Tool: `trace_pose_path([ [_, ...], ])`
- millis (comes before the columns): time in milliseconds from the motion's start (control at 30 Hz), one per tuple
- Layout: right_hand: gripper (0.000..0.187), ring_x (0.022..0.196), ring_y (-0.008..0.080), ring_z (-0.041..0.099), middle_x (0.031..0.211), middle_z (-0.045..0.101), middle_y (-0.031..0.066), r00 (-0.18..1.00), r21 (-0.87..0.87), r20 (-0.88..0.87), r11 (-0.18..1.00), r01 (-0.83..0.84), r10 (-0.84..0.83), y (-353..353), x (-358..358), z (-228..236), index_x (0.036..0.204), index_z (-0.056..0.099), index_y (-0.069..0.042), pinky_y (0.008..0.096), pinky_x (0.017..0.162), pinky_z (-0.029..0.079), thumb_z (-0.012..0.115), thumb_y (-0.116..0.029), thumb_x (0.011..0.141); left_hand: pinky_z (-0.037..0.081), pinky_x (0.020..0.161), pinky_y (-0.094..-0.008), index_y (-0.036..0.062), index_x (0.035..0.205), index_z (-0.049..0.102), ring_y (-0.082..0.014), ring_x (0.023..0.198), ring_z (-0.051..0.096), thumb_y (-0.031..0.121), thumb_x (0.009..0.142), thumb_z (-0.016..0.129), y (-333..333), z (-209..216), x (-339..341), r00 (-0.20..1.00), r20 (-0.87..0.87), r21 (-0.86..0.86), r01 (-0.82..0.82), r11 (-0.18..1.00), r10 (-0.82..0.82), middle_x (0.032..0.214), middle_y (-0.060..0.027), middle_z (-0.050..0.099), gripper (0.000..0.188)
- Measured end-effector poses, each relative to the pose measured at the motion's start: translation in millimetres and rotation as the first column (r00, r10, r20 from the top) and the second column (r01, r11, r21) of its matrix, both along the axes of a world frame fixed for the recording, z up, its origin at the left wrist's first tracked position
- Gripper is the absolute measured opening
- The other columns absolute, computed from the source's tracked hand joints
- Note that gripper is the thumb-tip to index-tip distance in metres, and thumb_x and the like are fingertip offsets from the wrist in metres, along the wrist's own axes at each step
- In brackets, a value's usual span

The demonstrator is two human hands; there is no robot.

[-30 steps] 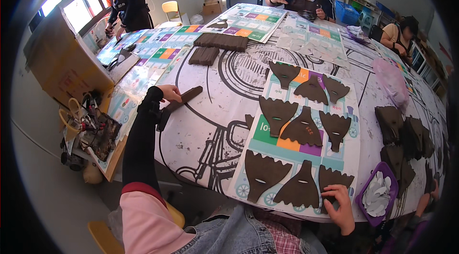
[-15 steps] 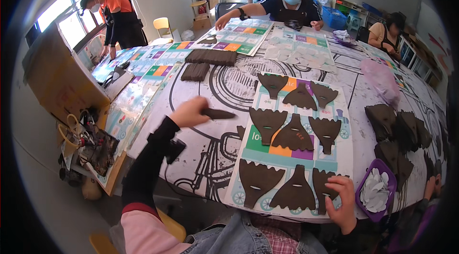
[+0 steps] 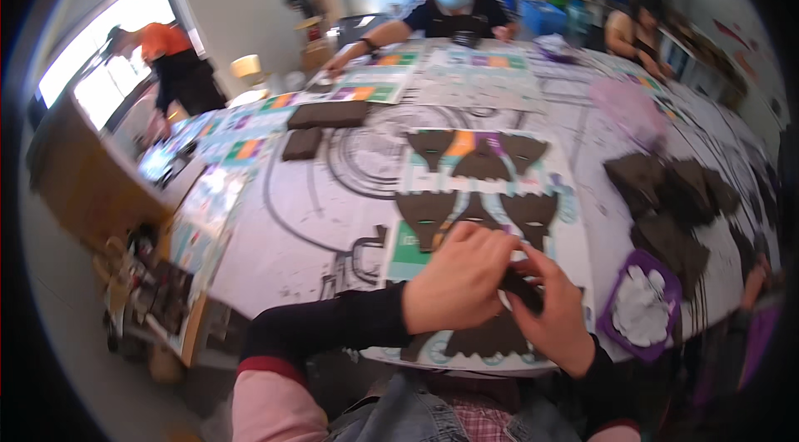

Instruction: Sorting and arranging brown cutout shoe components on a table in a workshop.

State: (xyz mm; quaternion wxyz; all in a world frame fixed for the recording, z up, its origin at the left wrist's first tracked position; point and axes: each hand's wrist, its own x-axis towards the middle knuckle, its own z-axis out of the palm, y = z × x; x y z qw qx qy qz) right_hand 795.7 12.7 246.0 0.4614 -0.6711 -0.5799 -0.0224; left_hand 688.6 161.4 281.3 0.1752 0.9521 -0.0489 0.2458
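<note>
My left hand (image 3: 458, 280) and my right hand (image 3: 562, 309) meet over the near part of a printed sheet (image 3: 568, 230). Between them is a dark brown flat piece (image 3: 524, 290), pinched by the thumb and fingers of my right hand. The curled fingers of my left hand close on its far end, partly out of sight. Fan-shaped dark brown cutouts (image 3: 531, 213) with wavy edges and small slits lie in rows on the sheet. My hands and forearms cover part of the nearest row, where one cutout (image 3: 489, 338) still shows.
Right of the sheet stands a purple basket (image 3: 639, 259) of white oval pieces, with loose brown cutouts (image 3: 666, 192) beyond it. Brown stacks (image 3: 327, 115) lie at the far left. A pink plastic bag (image 3: 628, 113) is at the far right. Co-workers (image 3: 454, 13) are around the table.
My left hand has moved right, from beside the sheet to over it, carrying the brown piece. My right hand has lifted off a near cutout to meet it. The view has shifted and blurred.
</note>
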Motion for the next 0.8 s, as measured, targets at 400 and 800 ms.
trace_pose_path([
  [400, 0.055, 0.093, 0.0142, 0.056, 0.105, 0.057, 0.0045, 0.854, 0.044, -0.444, 0.946, 0.322, -0.270, -120.0, 103.0, 6.0, 0.125, 0.044, -0.008, 0.0271, 0.075, 0.047, 0.066, -0.003, 0.076, 0.024, 0.106, -0.0458, 0.0009, 0.133, 0.036, -0.0383, 0.127, 0.032, 0.002, 0.067, 0.063, 11.1, 6.6, 5.5, 0.967, -0.020, 0.046, -0.253, 0.966, 0.254, 0.136, -0.0215, 0.034, 0.072],
  [800, 0.056, 0.088, 0.0165, 0.058, 0.099, 0.061, 0.0118, 0.273, -0.024, -0.744, 0.433, 0.901, -0.609, -366.8, 351.4, -92.9, 0.121, 0.047, 0.009, 0.0256, 0.077, 0.044, 0.070, -0.018, 0.078, 0.025, 0.106, -0.0424, -0.0017, 0.137, 0.029, -0.0369, 0.130, 0.030, 0.018, 0.091, 0.047, 170.1, -187.9, -130.4, 0.718, -0.366, 0.086, -0.608, 0.789, 0.592, 0.141, -0.0215, 0.028, 0.053],
])
